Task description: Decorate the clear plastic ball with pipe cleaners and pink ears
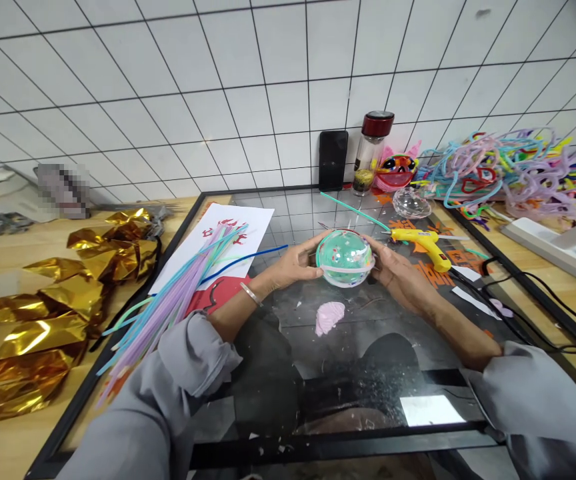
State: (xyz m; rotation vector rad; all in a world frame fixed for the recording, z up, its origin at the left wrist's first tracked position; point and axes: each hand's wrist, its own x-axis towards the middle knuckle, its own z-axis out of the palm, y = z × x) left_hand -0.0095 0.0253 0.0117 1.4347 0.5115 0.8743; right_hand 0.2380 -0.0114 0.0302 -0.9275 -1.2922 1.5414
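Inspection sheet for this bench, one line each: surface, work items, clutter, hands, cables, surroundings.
Surface: dark glass top in a black frame on a wooden bench; small white scraps lie on it.
Work items: clear ball with teal filling; pink piece lies on the glass just in front of it.
Clutter: pipe cleaner bundle at left, gold foil beyond it, yellow glue gun, clear half shell, tangled pipe cleaner pile far right.
Hands: left hand and right hand cup the clear ball from opposite sides.
Cables: black cable loops over the right frame edge near a power strip.
Surroundings: white tiled wall; phone and bottle stand against it.
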